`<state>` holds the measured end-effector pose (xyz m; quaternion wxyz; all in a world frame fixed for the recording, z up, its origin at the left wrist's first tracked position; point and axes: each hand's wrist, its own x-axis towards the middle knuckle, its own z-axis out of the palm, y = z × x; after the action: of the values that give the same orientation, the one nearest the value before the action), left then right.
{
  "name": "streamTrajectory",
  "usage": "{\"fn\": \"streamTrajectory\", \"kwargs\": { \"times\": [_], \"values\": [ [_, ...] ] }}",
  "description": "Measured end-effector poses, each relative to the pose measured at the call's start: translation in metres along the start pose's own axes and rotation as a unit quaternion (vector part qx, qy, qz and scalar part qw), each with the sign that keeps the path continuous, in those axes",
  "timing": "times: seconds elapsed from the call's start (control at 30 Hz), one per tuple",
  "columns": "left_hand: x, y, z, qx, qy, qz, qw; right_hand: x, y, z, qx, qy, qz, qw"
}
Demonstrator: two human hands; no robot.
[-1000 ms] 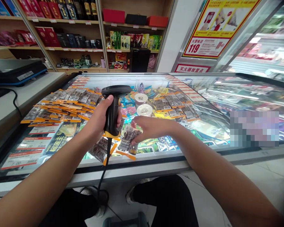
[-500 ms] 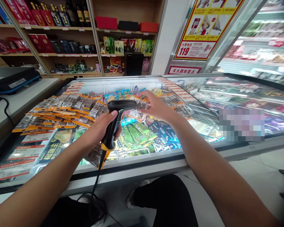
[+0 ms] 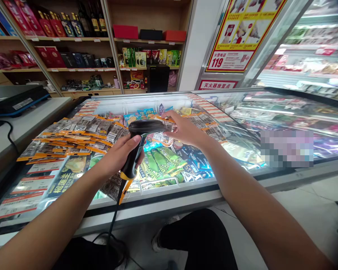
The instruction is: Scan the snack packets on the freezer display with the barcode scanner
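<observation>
My left hand [image 3: 126, 152] is wrapped round the grip of a black and yellow barcode scanner [image 3: 145, 126], its head turned to the right. A cable runs down from its handle. My right hand [image 3: 183, 129] has its thumb and fingers curved at the right edge of a clear-and-orange snack packet [image 3: 166, 138], in front of the scanner's head. The scanner partly hides that packet. A heap of similar packets [image 3: 73, 133] lies on the glass to the left. One more packet [image 3: 112, 186] shows below my left wrist, partly covered by the arm.
Under the glass of the chest freezer [image 3: 157, 205] lie green bags [image 3: 165, 161] and blue bags [image 3: 195, 159]. A scale [image 3: 15, 99] stands on the left counter. Shelves with bottles and boxes [image 3: 125, 32] rise behind. The scanner cable [image 3: 112, 221] hangs near my legs.
The view has shifted slightly. Both hands stay almost in place, with the scanner still pointed towards the packet at my right hand.
</observation>
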<state>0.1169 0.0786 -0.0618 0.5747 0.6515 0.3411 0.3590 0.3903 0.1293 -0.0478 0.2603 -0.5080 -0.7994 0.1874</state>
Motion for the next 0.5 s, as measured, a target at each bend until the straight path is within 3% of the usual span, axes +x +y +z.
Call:
{"fn": "streamTrajectory", "kwargs": {
  "times": [0.2, 0.3, 0.43, 0.5],
  "values": [
    [0.001, 0.001, 0.001, -0.011, 0.012, -0.001, 1.0, 0.003, 0.008, -0.007, 0.064, 0.005, -0.011, 0.998],
    [0.002, 0.0, 0.0, -0.029, 0.02, 0.009, 0.999, 0.011, 0.031, -0.022, 0.117, 0.074, -0.011, 0.99],
    [0.002, -0.003, -0.001, -0.052, 0.028, 0.022, 0.998, 0.02, 0.078, -0.047, 0.164, 0.239, 0.129, 0.948],
    [0.002, -0.002, -0.001, -0.057, 0.03, 0.028, 0.998, 0.02, 0.099, -0.055, 0.118, 0.274, 0.195, 0.934]
  ]
}}
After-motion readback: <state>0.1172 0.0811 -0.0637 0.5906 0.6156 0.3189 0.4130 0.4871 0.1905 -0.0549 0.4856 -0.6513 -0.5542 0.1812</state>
